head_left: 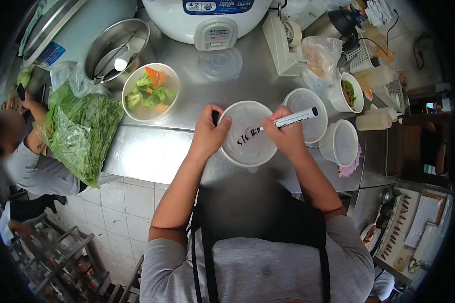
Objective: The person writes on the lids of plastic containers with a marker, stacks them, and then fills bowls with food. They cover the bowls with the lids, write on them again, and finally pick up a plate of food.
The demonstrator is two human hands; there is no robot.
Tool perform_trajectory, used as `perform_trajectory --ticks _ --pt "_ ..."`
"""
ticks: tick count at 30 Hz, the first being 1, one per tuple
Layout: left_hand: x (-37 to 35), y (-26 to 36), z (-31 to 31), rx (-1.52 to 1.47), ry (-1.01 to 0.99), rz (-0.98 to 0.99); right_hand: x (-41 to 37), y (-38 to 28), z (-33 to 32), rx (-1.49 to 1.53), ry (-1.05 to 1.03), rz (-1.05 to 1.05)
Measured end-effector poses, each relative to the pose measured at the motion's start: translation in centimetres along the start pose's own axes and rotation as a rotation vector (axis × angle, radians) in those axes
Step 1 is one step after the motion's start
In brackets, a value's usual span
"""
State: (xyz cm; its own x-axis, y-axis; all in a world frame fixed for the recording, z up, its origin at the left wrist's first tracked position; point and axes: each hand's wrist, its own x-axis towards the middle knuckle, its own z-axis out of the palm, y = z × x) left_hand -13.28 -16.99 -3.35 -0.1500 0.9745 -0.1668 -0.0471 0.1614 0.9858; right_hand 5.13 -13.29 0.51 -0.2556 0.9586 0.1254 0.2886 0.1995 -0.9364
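Note:
A white marker with a black end (297,117) is pinched in my right hand (286,135), its tip near the lid of a round plastic tub (248,146). Black handwritten letters run across that translucent lid. My left hand (209,132) grips the tub's left rim, thumb on the edge. A small black piece, perhaps the marker's cap (215,117), shows between its fingers. Right of the tub stand two more lidded tubs, one behind (306,113) and one in front (345,144).
A bowl of broccoli and carrot (154,98), bagged greens (81,126) and a metal bowl of utensils (117,48) are to the left. A rice cooker (216,35), loose lid (220,64) and tape dispenser (284,45) stand behind. Another person (33,156) sits at left.

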Motion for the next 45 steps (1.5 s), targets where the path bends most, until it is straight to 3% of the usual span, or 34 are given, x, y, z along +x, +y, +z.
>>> perform_trajectory --ticks 8,14,18,21,22,25,28,36,39,40,43,45 --pt "0.0 0.1 0.1 -0.035 0.011 -0.005 0.0 0.4 -0.4 0.053 -0.028 0.017" --pt "-0.3 0.9 0.2 -0.003 0.010 -0.022 0.2 0.2 -1.1 -0.093 -0.083 -0.034" --pt "-0.4 0.4 -0.6 0.107 -0.031 -0.004 1.1 -1.9 -3.5 0.278 0.104 0.335" --pt "-0.2 2.3 -2.0 0.432 -0.050 0.047 0.7 -0.9 -6.3 0.379 0.463 0.252" --pt "0.4 2.8 -2.3 0.560 0.013 0.156 0.2 -0.1 -6.9 0.459 0.498 0.262" --pt "2.2 6.5 0.1 0.707 0.005 0.194 -1.0 1.6 -7.9 0.435 0.477 0.313" --pt "3.5 9.0 5.1 0.736 -0.210 0.177 -1.0 2.7 -9.1 0.158 0.353 0.179" --pt "9.4 6.6 13.5 0.800 -0.427 -0.071 1.8 4.9 -14.8 0.466 -0.048 0.238" --pt "10.8 4.0 14.1 0.767 -0.406 -0.024 3.2 4.1 -14.2 0.335 0.091 0.293" --pt "10.9 3.9 14.1 0.762 -0.388 0.011 3.5 4.4 -13.0 0.268 0.253 0.267" --pt "9.8 4.6 13.6 0.901 -0.401 0.008 2.7 4.1 -10.0 0.048 0.473 0.136" --pt "9.1 5.0 13.4 0.799 -0.415 -0.079 2.2 4.6 -8.6 0.006 0.509 0.109"
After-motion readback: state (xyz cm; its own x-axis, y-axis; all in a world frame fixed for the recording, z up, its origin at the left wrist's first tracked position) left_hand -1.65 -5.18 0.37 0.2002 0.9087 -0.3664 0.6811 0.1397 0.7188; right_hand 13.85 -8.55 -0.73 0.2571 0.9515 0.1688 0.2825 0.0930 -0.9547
